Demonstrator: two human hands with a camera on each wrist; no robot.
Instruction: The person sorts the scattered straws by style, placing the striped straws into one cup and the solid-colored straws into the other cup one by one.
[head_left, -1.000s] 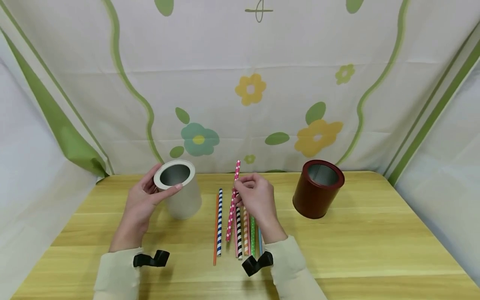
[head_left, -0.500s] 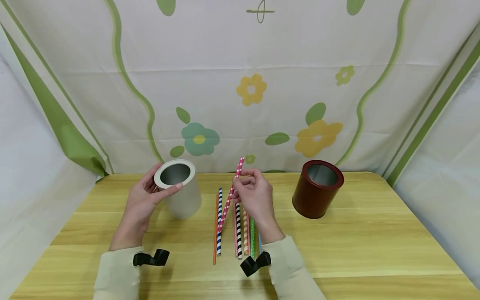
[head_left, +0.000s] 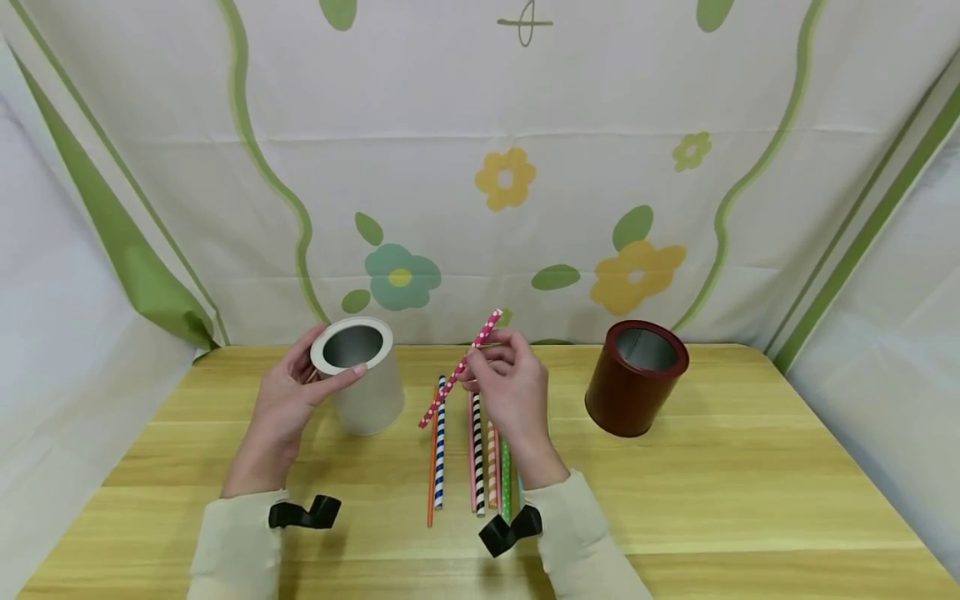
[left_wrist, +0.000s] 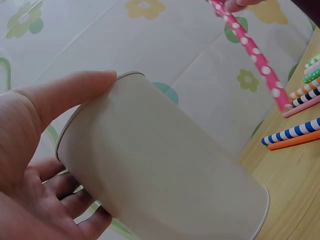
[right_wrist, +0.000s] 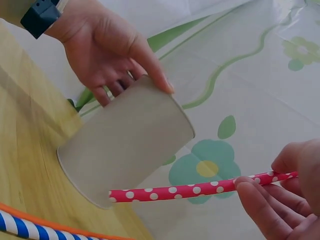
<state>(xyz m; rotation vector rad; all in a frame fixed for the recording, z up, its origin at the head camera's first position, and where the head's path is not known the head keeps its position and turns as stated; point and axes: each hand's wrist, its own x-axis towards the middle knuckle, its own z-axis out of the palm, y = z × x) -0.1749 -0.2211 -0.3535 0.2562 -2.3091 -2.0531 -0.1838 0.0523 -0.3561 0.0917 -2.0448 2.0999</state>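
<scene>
My left hand (head_left: 288,400) holds the white can (head_left: 371,396) near its top, thumb on the rim and fingers round the far side. The can stands on the table, its mouth open upward. My right hand (head_left: 513,387) pinches a pink straw with white dots (head_left: 446,392) between thumb and fingers, above the table. The straw slants, its lower end pointing left toward the can; in the right wrist view this dotted straw (right_wrist: 175,192) passes in front of the white can (right_wrist: 130,135). Below lie a blue-striped straw (head_left: 440,467) and an orange straw (head_left: 431,492).
More straws lie under and beside my right hand, among them a black-striped one (head_left: 478,467) and a green dotted one (head_left: 506,483). A dark red can (head_left: 633,387) stands on the right of the wooden table (head_left: 712,500). A flowered cloth (head_left: 420,167) hangs behind.
The pink dotted straw has been lifted off the other straws and tilted, its lower end swinging up and left. My left hand and the white can stay put.
</scene>
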